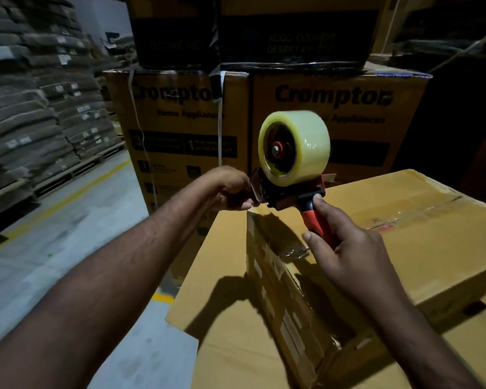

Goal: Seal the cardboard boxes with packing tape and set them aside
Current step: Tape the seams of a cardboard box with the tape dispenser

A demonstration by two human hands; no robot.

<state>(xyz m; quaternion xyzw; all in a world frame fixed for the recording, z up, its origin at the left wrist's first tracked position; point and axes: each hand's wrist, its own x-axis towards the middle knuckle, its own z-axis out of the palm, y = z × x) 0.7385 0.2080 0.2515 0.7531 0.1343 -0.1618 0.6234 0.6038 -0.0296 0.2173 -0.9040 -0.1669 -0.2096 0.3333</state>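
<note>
Your right hand [351, 248] grips the tape dispenser [292, 164] handle above the cardboard box [404, 234]; your left hand [232, 189] pinches its front end.

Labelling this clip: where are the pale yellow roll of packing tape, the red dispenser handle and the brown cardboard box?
Pale yellow roll of packing tape [310, 147]: head view, outer wound face.
Red dispenser handle [317, 221]: head view, bare red middle.
Brown cardboard box [438, 256]: head view, top panel.
</note>
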